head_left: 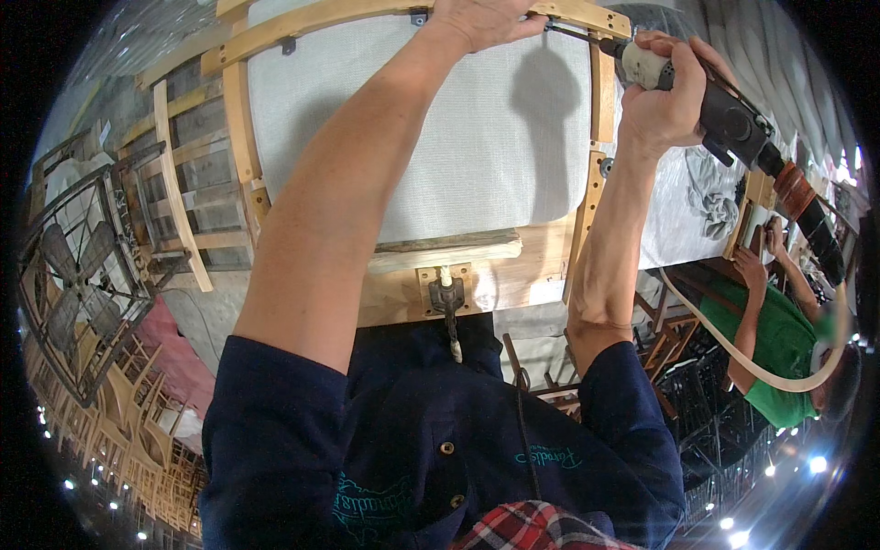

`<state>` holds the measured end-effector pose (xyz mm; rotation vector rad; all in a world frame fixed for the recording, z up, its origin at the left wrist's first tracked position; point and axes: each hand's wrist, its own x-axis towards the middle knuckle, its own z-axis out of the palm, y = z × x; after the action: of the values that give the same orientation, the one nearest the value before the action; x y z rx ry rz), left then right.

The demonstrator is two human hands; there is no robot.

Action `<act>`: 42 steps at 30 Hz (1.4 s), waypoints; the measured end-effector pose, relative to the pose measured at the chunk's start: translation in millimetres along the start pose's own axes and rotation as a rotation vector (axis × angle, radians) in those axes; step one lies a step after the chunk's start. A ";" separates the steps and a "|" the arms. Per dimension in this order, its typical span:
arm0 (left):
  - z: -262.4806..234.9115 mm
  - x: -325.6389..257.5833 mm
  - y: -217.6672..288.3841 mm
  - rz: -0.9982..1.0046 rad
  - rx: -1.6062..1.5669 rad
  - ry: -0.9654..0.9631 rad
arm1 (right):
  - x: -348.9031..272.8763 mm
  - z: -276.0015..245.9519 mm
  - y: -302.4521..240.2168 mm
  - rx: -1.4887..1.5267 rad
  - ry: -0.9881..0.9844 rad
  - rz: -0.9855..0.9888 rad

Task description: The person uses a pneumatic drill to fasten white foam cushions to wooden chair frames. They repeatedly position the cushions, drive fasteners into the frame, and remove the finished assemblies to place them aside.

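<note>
gripping a black power tool point(733, 119) in the right hand point(665, 105), fingers wrapped tight, upper right of frame. pressing the left hand point(481, 20) down over the curved wooden frame point(403, 14) at top centre, fingers curled, white fabric panel point(440, 128) just below.

The chair frame point(243, 119) is pale natural wood, its backing panel point(477, 119) off-white woven fabric. The power tool point(724, 115) is black with a cream front, trailing a beige hose point(733, 353). The sleeves point(275, 431) are navy; a co-worker's shirt point(779, 344) is green.
</note>
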<state>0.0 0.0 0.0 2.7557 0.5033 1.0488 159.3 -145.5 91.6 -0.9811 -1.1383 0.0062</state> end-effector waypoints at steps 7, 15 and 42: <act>-2.1 -2.7 0.2 -0.017 -0.009 -0.006 | -2.9 -0.8 5.9 -0.277 -0.104 -0.199; -2.1 -1.7 1.1 -0.032 -0.002 -0.034 | 0.5 0.7 2.3 -0.385 -0.136 -0.195; -16.5 3.0 7.7 -0.087 -0.085 -0.125 | 27.8 56.8 -8.0 -0.800 -0.129 0.021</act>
<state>-7.0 -5.7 16.1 2.6774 0.5427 0.8526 125.5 -100.6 121.6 -1.7170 -1.2710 -0.4003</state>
